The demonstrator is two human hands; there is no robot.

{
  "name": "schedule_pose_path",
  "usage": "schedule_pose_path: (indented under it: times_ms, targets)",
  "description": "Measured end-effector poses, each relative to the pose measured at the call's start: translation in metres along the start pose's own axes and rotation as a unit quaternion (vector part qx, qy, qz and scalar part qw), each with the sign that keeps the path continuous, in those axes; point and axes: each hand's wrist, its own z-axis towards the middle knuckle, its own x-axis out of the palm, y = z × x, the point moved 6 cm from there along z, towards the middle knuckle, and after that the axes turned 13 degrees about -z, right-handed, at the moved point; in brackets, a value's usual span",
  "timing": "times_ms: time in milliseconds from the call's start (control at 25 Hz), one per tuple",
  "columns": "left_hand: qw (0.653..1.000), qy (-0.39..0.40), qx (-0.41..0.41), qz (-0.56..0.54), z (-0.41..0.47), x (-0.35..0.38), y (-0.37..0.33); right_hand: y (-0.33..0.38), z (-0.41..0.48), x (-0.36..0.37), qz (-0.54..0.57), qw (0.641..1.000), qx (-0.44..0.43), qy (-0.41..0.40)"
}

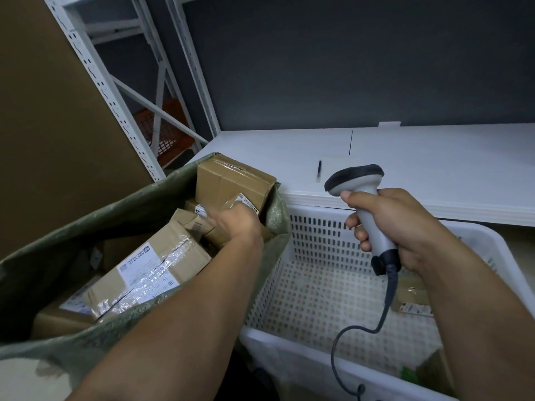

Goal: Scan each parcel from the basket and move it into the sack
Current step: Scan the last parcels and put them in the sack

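Left hand [235, 224] grips small parcel [220, 205] inside sack [86, 215]; right hand [401, 227] holds scanner [354, 179].

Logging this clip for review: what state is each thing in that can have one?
sack: open, several boxes inside.
basket: nearly empty, a leftover parcel at its right side.
scanner: held above the basket, cable hanging.
right hand: grips the scanner handle.
left hand: inside the sack, on a small parcel; grip blurred.
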Motion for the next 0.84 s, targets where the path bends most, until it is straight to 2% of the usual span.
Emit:
schedule_pose_path:
  times_ms: [120,240,360,440,600,840]
  targets:
    - [0.996,0.085,0.02,-0.019,-0.022,0.024,0.008,-0.003,-0.002,-0.011,-0.001,1.0,0.006,-0.009]
    - [0.989,0.143,0.021,0.014,-0.044,0.05,0.031,-0.012,-0.005,-0.03,-0.012,0.999,0.02,-0.031]
    - [0.974,0.202,-0.005,0.103,-0.076,0.072,0.06,-0.024,-0.009,-0.054,-0.03,0.997,0.043,-0.059]
    - [0.951,0.253,-0.05,0.173,-0.099,0.088,0.093,-0.033,-0.012,-0.069,-0.028,0.995,0.055,-0.073]
    - [0.888,0.342,-0.149,0.27,-0.149,0.1,0.165,-0.063,-0.015,-0.095,-0.029,0.991,0.085,-0.096]
    - [0.745,0.454,-0.173,0.457,-0.212,0.091,0.245,-0.108,-0.013,-0.123,-0.032,0.985,0.135,-0.104]
